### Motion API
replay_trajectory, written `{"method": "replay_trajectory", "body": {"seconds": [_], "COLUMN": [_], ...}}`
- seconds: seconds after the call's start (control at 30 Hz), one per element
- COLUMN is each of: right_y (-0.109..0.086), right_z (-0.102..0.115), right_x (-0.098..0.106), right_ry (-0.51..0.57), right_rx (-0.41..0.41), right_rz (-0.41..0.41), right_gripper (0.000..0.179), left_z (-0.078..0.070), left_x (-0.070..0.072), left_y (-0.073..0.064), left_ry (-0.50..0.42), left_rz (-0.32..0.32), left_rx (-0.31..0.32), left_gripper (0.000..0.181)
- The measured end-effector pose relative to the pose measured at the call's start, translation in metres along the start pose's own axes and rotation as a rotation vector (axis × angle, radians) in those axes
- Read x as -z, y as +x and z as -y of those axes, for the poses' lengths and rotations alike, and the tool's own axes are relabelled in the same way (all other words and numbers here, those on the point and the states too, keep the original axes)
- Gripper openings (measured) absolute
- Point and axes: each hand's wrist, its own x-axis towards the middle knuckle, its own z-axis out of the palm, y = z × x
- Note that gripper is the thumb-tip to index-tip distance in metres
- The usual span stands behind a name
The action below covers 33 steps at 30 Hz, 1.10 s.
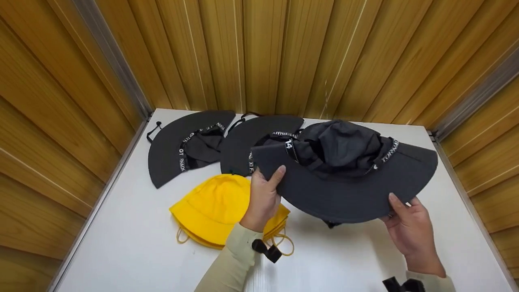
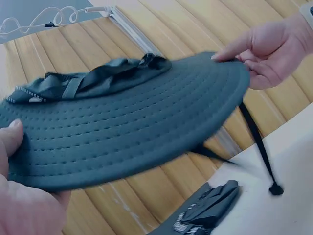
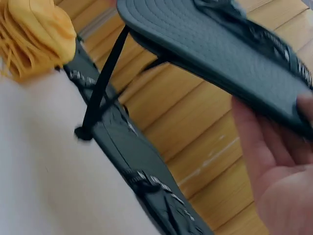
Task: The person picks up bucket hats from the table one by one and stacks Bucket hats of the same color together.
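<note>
A dark grey wide-brimmed sun hat [image 1: 336, 198] is held up above the table, its crumpled crown and lettered inner band facing up. My left hand [image 1: 264, 198] pinches the brim on one side, thumb on top. On the other side, my right hand [image 1: 411, 231] grips the brim between thumb and fingers. A black chin cord [image 2: 257, 139] with a toggle dangles beneath the hat. Below and left of the held hat, partly behind my left arm, lie stacked yellow hats [image 1: 211, 202] with thin yellow cords.
Two more dark hats, one at the far left [image 1: 166, 154] and one beside it [image 1: 239, 142], lie folded on the white table [image 1: 134, 235]. The held hat partly covers the second. Wood-panelled walls [image 1: 263, 61] with metal corner strips enclose the table.
</note>
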Motion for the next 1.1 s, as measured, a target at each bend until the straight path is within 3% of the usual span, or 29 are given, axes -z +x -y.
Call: {"method": "replay_trajectory", "body": {"seconds": [0.07, 0.17, 0.4, 0.6, 0.67, 0.9, 1.1], "right_y": [-0.007, -0.016, -0.036, -0.046, -0.048, -0.054, -0.057], "right_z": [-0.006, -0.012, -0.019, -0.027, -0.029, -0.033, -0.033], "right_x": [0.000, 0.006, 0.034, 0.054, 0.059, 0.074, 0.078], "right_ry": [-0.036, -0.050, -0.043, -0.193, -0.275, -0.443, -0.779], "right_rx": [0.004, -0.003, -0.054, -0.194, -0.263, -0.419, -0.474], "right_rz": [-0.103, -0.195, -0.388, -0.662, -0.716, -0.715, -0.654], "right_gripper": [0.035, 0.035, 0.030, 0.020, 0.019, 0.016, 0.068], "left_z": [0.010, 0.026, 0.074, 0.104, 0.110, 0.117, 0.114], "left_x": [0.000, -0.001, -0.015, -0.015, -0.011, 0.000, 0.010], "left_y": [-0.005, -0.015, -0.053, -0.071, -0.073, -0.077, -0.084], "left_ry": [0.010, 0.048, 0.208, 0.194, 0.209, 0.263, 0.245], "left_rz": [-0.039, -0.068, -0.005, 0.036, 0.043, 0.007, 0.018], "left_rx": [0.043, 0.135, 0.335, 0.458, 0.496, 0.670, 0.751], "left_gripper": [0.053, 0.058, 0.046, 0.037, 0.038, 0.040, 0.032]}}
